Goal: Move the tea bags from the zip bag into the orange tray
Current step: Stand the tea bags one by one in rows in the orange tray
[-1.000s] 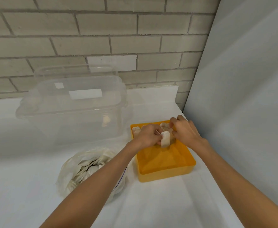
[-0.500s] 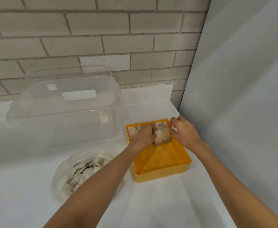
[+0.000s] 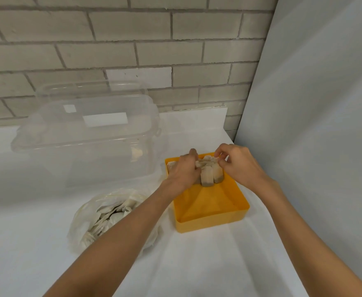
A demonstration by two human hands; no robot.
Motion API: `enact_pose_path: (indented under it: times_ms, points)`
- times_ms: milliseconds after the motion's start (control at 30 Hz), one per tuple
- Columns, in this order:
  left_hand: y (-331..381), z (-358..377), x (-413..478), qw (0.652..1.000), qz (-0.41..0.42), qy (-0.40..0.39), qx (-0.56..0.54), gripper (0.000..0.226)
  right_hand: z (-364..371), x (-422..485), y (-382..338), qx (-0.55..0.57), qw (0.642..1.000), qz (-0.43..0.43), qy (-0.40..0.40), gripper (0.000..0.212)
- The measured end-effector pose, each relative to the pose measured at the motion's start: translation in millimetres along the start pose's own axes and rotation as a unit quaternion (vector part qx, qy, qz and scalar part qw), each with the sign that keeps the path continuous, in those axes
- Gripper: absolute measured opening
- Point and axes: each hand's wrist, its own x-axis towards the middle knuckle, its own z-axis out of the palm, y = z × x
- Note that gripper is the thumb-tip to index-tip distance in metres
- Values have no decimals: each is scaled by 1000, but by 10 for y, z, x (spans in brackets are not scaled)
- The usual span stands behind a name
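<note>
The orange tray stands on the white table, right of centre. Several tea bags stand upright in a row along its far side. My left hand lies over the left part of that row, fingers curled round the bags. My right hand is at the right end of the row, with its fingertips pinching the tops of the bags. The clear zip bag lies to the left of the tray, open, with several tea bags inside; my left forearm crosses over its right edge.
A large clear plastic box with its lid stands at the back left, against the brick wall. A white panel rises just right of the tray. The near half of the tray floor is bare.
The tea bag held up above the tray a second ago now stands in the row at the far side. Both hands moved a little farther in and now bear on the row from both ends.
</note>
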Motion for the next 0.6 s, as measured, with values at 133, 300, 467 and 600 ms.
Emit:
enact_pose_path:
  times_ms: [133,300,467,600]
  points:
    - [-52,-311,-150,997,32,4,-69,21,2,24,-217,28,999,-18,-7,14]
    - [-239,-799,-580,980,17,-14,-200,13,122,-4,-550,61,995,-57,-55,14]
    - [-594,-1098,-1065,967,-62,-20,-247,11,410,-68,-991,105,982,-97,-120,14]
    - [-924,-1210,-1394,969,-128,-30,-210,14,722,-154,-1302,110,967,-141,-180,14]
